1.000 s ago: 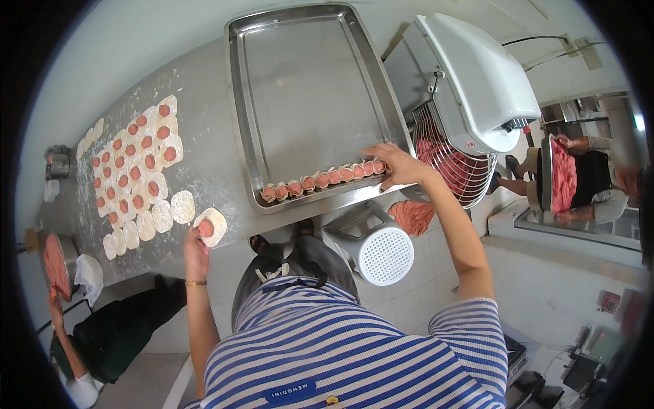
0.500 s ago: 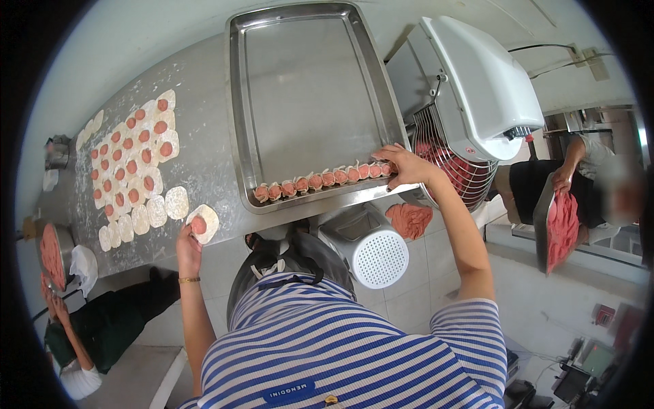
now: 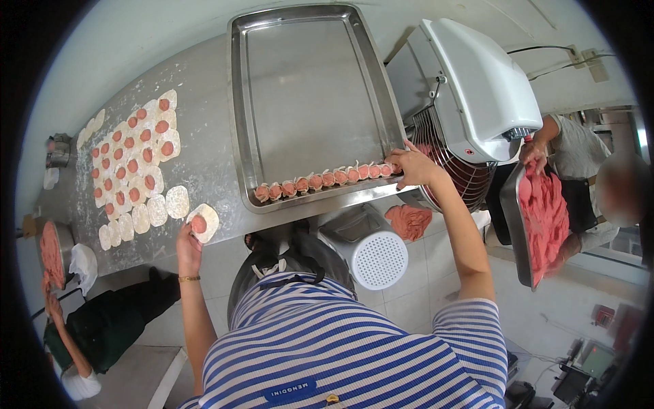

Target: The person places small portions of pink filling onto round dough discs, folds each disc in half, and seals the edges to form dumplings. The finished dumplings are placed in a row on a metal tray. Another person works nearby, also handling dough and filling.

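Between its thumb and fingers, my left hand (image 3: pixel 189 247) holds a round floured dough wrapper (image 3: pixel 208 215) with a ball of pink meat filling (image 3: pixel 198 223) on it, over the table's front edge. My right hand (image 3: pixel 417 168) is at the near right corner of a large metal tray (image 3: pixel 313 75). Its thumb and fingers close around the last dumpling at the right end of a row of open-topped dumplings (image 3: pixel 315 181), partly hiding it. The row runs along the tray's near side, pink filling showing on top.
Wrappers topped with filling (image 3: pixel 132 165) and several plain wrappers (image 3: pixel 157 210) lie on the floured steel table (image 3: pixel 197 123). A white mixer (image 3: pixel 477 82) with a wire guard stands right; a grey stool (image 3: pixel 378 259) is below. A person carries a meat tray (image 3: pixel 524 232); another works far left.
My right hand has shifted slightly right at the row's end. The person at right has brought the meat tray closer, toward the left. My left hand stays nearly still.
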The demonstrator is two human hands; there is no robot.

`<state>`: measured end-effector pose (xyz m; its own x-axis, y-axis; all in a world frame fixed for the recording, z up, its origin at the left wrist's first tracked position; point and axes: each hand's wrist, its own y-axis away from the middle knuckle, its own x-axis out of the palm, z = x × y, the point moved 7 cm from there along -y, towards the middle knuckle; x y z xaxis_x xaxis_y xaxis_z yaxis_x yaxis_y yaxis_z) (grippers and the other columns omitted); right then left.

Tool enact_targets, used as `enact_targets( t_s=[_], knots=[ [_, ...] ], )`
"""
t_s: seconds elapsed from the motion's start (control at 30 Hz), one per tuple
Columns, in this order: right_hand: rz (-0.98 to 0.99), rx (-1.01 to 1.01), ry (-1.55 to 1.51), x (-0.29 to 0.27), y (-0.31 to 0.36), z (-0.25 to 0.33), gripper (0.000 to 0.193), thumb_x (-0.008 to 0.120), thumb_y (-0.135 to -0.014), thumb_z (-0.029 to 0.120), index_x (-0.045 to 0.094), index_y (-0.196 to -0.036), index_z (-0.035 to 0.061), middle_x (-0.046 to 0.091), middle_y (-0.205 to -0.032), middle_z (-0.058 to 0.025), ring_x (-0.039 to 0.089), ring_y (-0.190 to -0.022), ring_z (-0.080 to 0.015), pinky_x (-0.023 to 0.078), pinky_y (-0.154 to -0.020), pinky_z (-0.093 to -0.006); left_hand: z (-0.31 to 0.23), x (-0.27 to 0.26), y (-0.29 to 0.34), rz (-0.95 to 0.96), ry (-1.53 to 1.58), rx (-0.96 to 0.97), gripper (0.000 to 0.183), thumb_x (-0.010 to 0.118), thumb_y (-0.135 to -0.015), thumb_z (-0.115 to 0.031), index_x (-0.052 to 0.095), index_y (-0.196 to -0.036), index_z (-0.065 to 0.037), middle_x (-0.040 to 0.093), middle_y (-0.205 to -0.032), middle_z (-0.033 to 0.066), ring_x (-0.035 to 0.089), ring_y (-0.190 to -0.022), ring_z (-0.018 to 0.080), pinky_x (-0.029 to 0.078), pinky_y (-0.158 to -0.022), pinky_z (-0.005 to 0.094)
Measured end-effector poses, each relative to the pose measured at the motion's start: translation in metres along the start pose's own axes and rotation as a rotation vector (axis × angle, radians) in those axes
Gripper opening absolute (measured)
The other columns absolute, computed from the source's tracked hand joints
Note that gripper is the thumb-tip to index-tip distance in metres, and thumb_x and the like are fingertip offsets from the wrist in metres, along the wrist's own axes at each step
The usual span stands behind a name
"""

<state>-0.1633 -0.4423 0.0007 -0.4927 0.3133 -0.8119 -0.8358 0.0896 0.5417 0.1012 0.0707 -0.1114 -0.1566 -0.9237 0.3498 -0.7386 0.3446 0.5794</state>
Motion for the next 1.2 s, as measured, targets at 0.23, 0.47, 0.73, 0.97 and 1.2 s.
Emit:
enact_targets(
  t_s=[0.23,0.47,0.73,0.97,1.2],
  knots=[
    [-0.052,0.098,0.084,-0.007,0.007,0.011,0.081,0.080,-0.054,0.021,0.051,-0.128,0.0056,0.053,-0.126,-0.0130,0.049,-0.120,-0.0306,0.018,-0.113,-0.0523,-0.007,0.014,0.007,0.043,0.061,-0.020,0.030,0.047,-0.094,-0.015,0.049,-0.121,-0.001,0.057,-0.121,0.0099,0.058,-0.109,0.0189,0.049,-0.090,0.0321],
    [-0.532,-0.297,-0.671,-0.040,-0.024,0.201,0.066,0.073,-0.070,0.013,0.049,-0.131,0.0098,0.051,-0.124,-0.0153,0.049,-0.117,-0.0331,0.043,-0.096,-0.0420,-0.022,0.042,0.026,0.125,0.243,-0.062,0.027,0.053,-0.092,-0.012,0.051,-0.118,-0.006,0.064,-0.106,0.0051,0.062,-0.083,0.0071,0.051,-0.065,0.0189],
    [-0.189,-0.145,-1.916,0.039,-0.121,0.372,0.036,0.061,-0.089,0.013,0.054,-0.121,-0.0030,0.061,-0.109,-0.0076,0.060,-0.096,-0.0141,0.049,-0.084,-0.0280,-0.052,0.072,0.056,0.426,0.145,0.052,0.037,0.040,-0.095,-0.012,0.043,-0.130,-0.001,0.056,-0.123,0.0096,0.055,-0.113,0.0212,0.046,-0.095,0.0334],
    [-0.437,0.279,-1.510,0.091,-0.153,0.366,0.020,0.054,-0.090,0.002,0.062,-0.108,-0.0016,0.065,-0.096,-0.0054,0.060,-0.078,-0.0098,0.050,-0.074,-0.0228,-0.036,0.030,0.023,0.220,-0.788,0.302,0.035,0.038,-0.092,-0.006,0.055,-0.123,-0.001,0.061,-0.112,0.0104,0.061,-0.099,0.0173,0.050,-0.084,0.0289],
    [-0.644,0.108,-1.683,0.102,-0.144,0.379,0.032,0.053,-0.082,-0.012,0.061,-0.112,-0.0039,0.065,-0.096,-0.0061,0.062,-0.082,-0.0105,0.051,-0.077,-0.0237,-0.023,0.015,0.008,0.358,-0.751,0.414,0.032,0.050,-0.087,0.004,0.059,-0.118,0.002,0.066,-0.101,0.0108,0.062,-0.094,0.0139,0.052,-0.074,0.0260]
  ],
)
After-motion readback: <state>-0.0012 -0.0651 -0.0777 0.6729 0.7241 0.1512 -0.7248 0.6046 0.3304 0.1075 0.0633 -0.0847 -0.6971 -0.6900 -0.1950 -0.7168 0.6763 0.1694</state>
